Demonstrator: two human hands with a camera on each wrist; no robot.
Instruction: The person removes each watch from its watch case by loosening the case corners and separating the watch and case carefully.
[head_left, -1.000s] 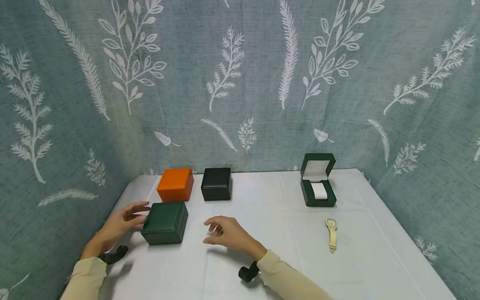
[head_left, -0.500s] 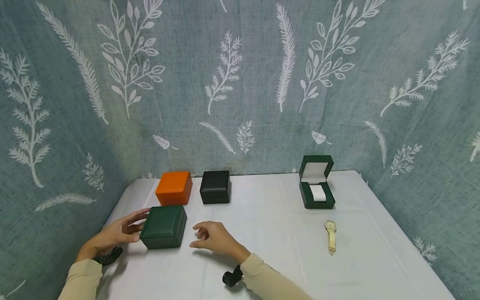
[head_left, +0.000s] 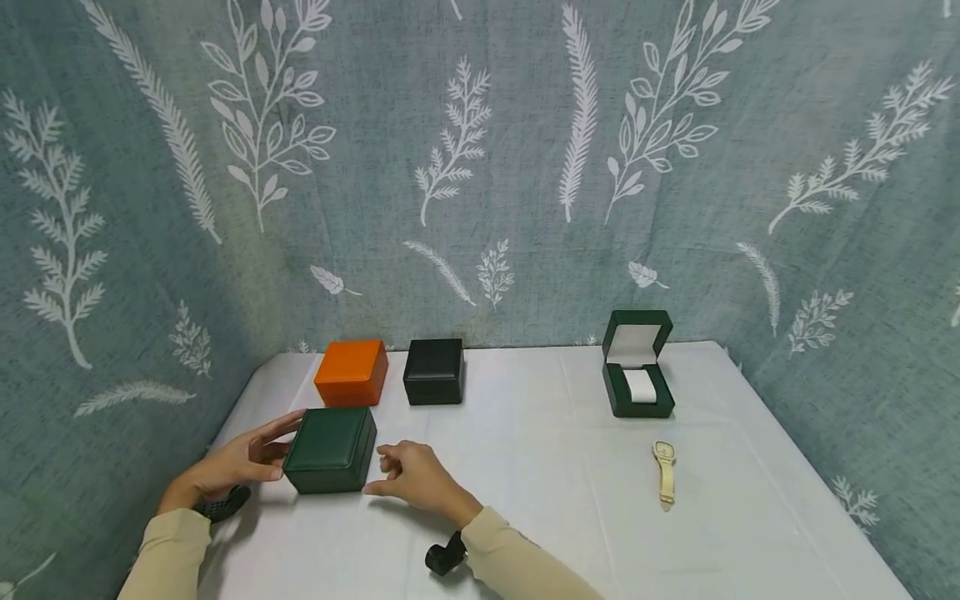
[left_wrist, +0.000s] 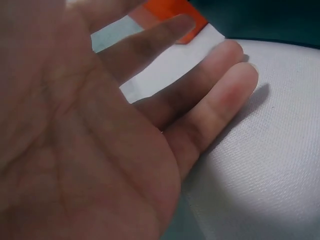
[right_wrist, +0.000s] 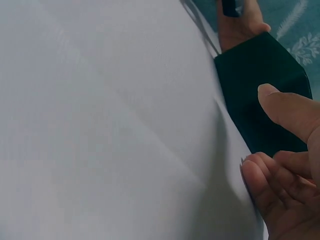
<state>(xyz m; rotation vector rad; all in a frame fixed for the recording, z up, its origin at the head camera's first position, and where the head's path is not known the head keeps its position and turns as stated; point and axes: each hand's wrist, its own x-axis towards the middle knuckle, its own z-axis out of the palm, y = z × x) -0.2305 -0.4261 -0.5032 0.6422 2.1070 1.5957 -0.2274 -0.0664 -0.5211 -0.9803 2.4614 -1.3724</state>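
Observation:
A closed dark green box (head_left: 328, 450) stands on the white table at the left. My left hand (head_left: 238, 465) is at its left side, fingertips by the back corner and thumb by the front one; whether they touch it I cannot tell. In the left wrist view the fingers (left_wrist: 215, 117) are fairly straight, with the green box (left_wrist: 270, 20) beyond them. My right hand (head_left: 422, 479) is just off the box's right side, fingers loosely bent and holding nothing. The right wrist view has its thumb (right_wrist: 287, 110) in front of the green box (right_wrist: 255, 75).
Behind the green box stand an orange box (head_left: 351, 373) and a black box (head_left: 434, 372), both closed. At the back right an open green watch box (head_left: 641, 392) shows a white cushion. A pale yellow watch (head_left: 664, 473) lies in front of it. Leaf-patterned curtains (head_left: 525, 250) surround the table.
My right hand has moved left, up to the green box's right side. My left hand has shifted slightly along the box's left side. The boxes and the watch have stayed put.

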